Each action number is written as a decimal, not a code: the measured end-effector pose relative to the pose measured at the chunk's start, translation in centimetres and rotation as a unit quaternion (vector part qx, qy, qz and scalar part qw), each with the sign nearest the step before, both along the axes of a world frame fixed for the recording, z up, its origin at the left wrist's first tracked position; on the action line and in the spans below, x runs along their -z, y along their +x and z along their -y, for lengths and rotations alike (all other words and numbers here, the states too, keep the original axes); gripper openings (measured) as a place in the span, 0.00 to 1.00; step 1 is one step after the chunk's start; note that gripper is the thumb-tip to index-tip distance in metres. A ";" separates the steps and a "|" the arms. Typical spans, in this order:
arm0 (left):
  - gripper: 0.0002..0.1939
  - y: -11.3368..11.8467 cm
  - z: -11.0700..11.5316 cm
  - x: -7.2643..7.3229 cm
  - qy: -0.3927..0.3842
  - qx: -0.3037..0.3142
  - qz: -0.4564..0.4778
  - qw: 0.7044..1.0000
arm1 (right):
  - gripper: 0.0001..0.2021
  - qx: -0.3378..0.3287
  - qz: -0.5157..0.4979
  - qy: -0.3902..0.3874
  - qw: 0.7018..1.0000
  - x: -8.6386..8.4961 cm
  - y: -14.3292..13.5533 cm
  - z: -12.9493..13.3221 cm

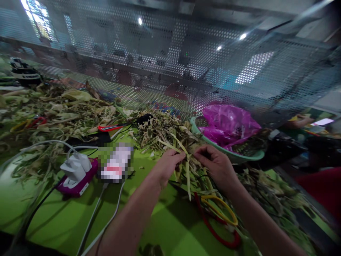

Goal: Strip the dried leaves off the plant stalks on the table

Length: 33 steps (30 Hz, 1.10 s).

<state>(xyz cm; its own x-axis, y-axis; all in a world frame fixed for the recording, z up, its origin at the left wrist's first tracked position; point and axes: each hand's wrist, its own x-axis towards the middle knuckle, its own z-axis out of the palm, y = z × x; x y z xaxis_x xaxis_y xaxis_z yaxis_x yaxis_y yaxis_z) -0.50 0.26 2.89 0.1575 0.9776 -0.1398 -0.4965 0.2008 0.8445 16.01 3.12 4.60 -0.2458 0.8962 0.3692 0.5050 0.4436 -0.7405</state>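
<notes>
My left hand [170, 163] pinches a pale yellow-green leaf strip [188, 174], a long piece that crosses other strips and hangs toward the table. Close by on the right, the fingertips of my right hand [220, 165] are pressed together over the dry plant matter; what they hold, if anything, is too small to make out. Just beyond both hands lies a heap of dried leaves and stems [162, 129]. Below my right hand rest scissors with yellow and red handle loops [220, 206], their blades partly covered by leaves.
A green basket [234, 156] holding a purple plastic bag [230, 124] stands behind my right hand. On the green table [114, 217] lie a phone [117, 163] with cables, a purple power strip [77, 183] and a red cutter knife [110, 127]. A perforated metal screen [165, 60] rises behind.
</notes>
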 end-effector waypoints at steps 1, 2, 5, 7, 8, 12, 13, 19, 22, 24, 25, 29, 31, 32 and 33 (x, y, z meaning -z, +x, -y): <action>0.12 0.0 -0.1 0.1 0.006 0.002 -0.002 1.000 | 0.10 0.001 0.001 0.000 1.000 0.0 0.1 -0.1; 0.12 0.0 -0.1 0.2 0.015 0.005 -0.007 1.000 | 0.10 0.001 0.000 0.001 1.000 0.1 0.2 -0.1; 0.11 0.1 -0.3 0.8 0.042 0.021 -0.014 0.999 | 0.10 0.007 -0.001 0.009 1.000 0.3 0.4 -0.3; 0.11 0.1 -0.5 1.1 0.051 0.024 -0.013 0.998 | 0.10 0.012 0.001 0.016 1.000 0.4 0.5 -0.3; 0.11 0.1 -0.5 1.3 0.053 0.022 -0.015 0.998 | 0.10 0.014 0.002 0.019 1.000 0.5 0.5 -0.4; 0.09 0.0 -0.8 1.7 0.066 0.019 -0.053 0.996 | 0.09 0.023 0.000 0.023 0.999 0.7 0.8 -0.4; 0.09 0.0 -0.8 1.7 0.072 0.018 -0.056 0.996 | 0.09 0.025 -0.004 0.024 0.999 0.6 0.8 -0.4; 0.08 0.3 -1.0 1.9 0.082 -0.006 -0.026 0.996 | 0.10 0.021 -0.036 -0.010 0.999 0.1 0.4 0.3; 0.09 0.5 -1.1 2.1 0.081 -0.009 -0.004 0.997 | 0.12 -0.002 -0.057 -0.049 0.997 0.0 0.0 0.7; 0.09 0.5 -1.2 2.2 0.074 -0.007 0.001 0.997 | 0.12 -0.023 -0.065 -0.072 0.995 0.2 0.0 0.7; 0.09 0.5 -1.2 2.2 0.069 -0.006 0.001 0.998 | 0.13 -0.033 -0.067 -0.078 0.994 0.4 0.0 0.7; 0.10 0.5 -1.1 2.1 0.059 -0.005 -0.005 0.998 | 0.13 -0.047 -0.073 -0.062 0.994 1.1 0.4 0.2; 0.10 0.5 -1.1 2.0 0.071 -0.004 -0.007 0.997 | 0.12 -0.044 -0.071 -0.049 0.995 1.3 0.5 0.0; 0.10 0.5 -1.1 2.0 0.078 -0.002 -0.007 0.997 | 0.12 -0.041 -0.070 -0.044 0.996 1.2 0.6 0.0; 0.10 0.4 -1.1 2.0 0.085 0.004 -0.009 0.996 | 0.11 -0.040 -0.068 -0.041 0.996 1.2 0.6 -0.1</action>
<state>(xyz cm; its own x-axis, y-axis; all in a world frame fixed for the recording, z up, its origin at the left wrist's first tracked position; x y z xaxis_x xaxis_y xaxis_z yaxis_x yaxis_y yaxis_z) -0.07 1.36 0.92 0.1648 0.9860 0.0248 -0.4799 0.0582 0.8754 16.58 3.18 3.41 -0.2705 0.9041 0.3307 0.3636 0.4140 -0.8345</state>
